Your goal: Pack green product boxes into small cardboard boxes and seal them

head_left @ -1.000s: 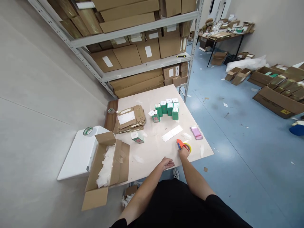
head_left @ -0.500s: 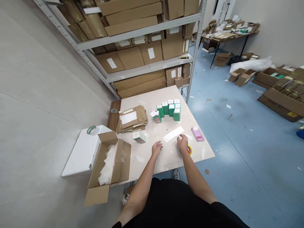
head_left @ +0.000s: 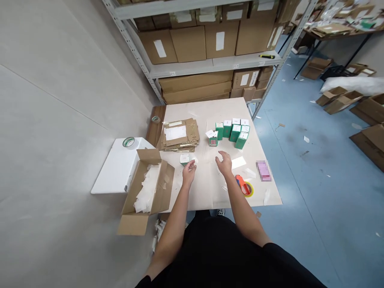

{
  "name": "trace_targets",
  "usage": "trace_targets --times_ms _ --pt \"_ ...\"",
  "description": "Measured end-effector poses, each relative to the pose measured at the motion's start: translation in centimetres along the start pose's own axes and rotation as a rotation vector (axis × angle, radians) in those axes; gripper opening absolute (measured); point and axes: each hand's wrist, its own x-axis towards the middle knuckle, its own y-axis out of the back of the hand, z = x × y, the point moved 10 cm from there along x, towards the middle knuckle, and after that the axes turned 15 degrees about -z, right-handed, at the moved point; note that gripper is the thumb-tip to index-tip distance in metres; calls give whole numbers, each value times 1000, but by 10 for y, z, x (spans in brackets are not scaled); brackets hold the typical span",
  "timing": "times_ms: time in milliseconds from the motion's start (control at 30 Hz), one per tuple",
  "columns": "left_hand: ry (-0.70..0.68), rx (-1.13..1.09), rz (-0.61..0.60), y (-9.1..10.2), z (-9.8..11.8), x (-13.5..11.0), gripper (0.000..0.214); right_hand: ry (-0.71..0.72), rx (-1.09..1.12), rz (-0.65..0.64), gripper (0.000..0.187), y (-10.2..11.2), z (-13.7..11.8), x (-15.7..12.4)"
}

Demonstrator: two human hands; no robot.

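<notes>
My left hand point(head_left: 189, 173) is beside a small green and white box point(head_left: 184, 159), its fingers loosely curved and apart. It covers part of the box's lower side, and I cannot tell whether it touches it. My right hand point(head_left: 224, 163) is over the table with thumb and fingers spread, holding nothing. Just right of it lies a white paper strip point(head_left: 239, 162). Nearer me is an orange tape dispenser point(head_left: 242, 184) with a yellow roll. Farther back stand several green boxes with white tops point(head_left: 235, 133); one in front, a box with raised flaps point(head_left: 213, 140), is open.
Flattened cardboard boxes point(head_left: 180, 135) are stacked at the table's back left. An open carton point(head_left: 164, 188) with white paper stands at the left edge, by a white box point(head_left: 114, 172) bearing a tape roll. A blurred pink item point(head_left: 264, 171) lies right. Shelving point(head_left: 222, 64) stands behind.
Both hands have moved left across the table, away from the tape dispenser. My left hand has come up to the small box. The view has shifted, and the dispenser is now uncovered.
</notes>
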Motion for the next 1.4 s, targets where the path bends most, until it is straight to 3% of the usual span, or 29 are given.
trace_targets --times_ms 200,433,600,800,933,1067,1233,1400 --pt "3 -30 34 53 23 42 46 107 -60 -77 40 -48 -50 52" --pt "-62 -3 54 124 51 109 48 195 -128 -163 41 -117 -103 123" --pt "89 10 54 185 35 176 55 186 -215 -260 43 -170 -114 168" --pt "283 121 24 244 4 262 63 7 -410 -539 42 -245 -86 217" --pt "377 164 23 259 -24 292 50 -43 -526 -717 50 -293 -68 233" --pt "462 163 63 261 -57 296 32 -106 -543 -843 56 -330 -41 229" --pt "491 173 124 268 -81 295 14 -199 -465 -863 62 -348 -13 220" --pt "434 163 126 267 -74 301 12 -248 -528 -880 64 -345 -4 219"
